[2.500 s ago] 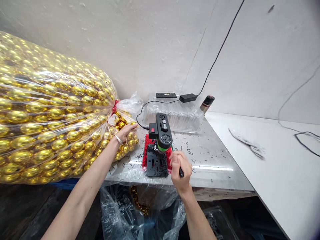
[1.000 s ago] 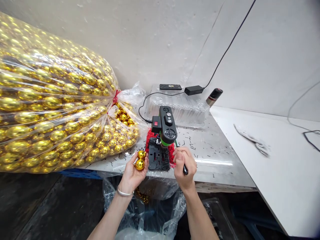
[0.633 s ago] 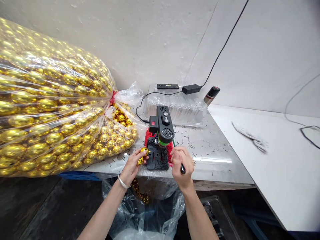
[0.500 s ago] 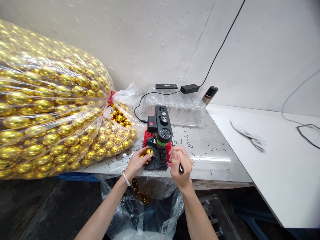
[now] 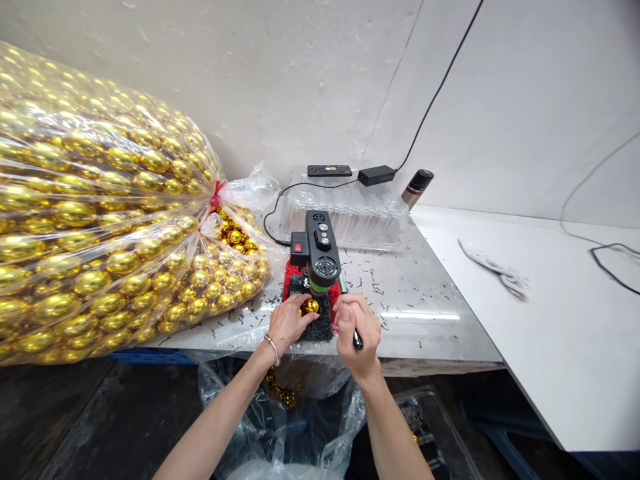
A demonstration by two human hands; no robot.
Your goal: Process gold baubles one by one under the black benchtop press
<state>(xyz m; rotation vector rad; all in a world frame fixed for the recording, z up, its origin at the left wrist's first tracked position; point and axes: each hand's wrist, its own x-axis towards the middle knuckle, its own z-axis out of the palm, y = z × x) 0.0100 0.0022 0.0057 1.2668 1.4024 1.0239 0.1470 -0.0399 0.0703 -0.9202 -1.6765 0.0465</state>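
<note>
My left hand (image 5: 291,321) has its thumb and fingers closed around a shiny gold ball (image 5: 312,306), right in front of a black device (image 5: 324,250) with round vents, buttons and a red switch. My right hand (image 5: 359,330) is wrapped around a black-ended lever handle (image 5: 357,340) at the device's right side. Under the ball is a black base plate (image 5: 319,328) strewn with small black bits, and a red mat (image 5: 291,272) shows beneath it. How many balls the left hand covers I cannot tell.
A big clear bag of gold balls (image 5: 100,213) fills the left. Behind the device lie a clear plastic box (image 5: 350,217), a power adapter (image 5: 377,175), a remote-like black slab (image 5: 329,171) and a dark-capped bottle (image 5: 417,189). An open plastic bag (image 5: 285,427) hangs below the table's front edge.
My left hand has moved right and slightly forward, bringing a gold ball under the front of the device. My right hand stays on the lever handle.
</note>
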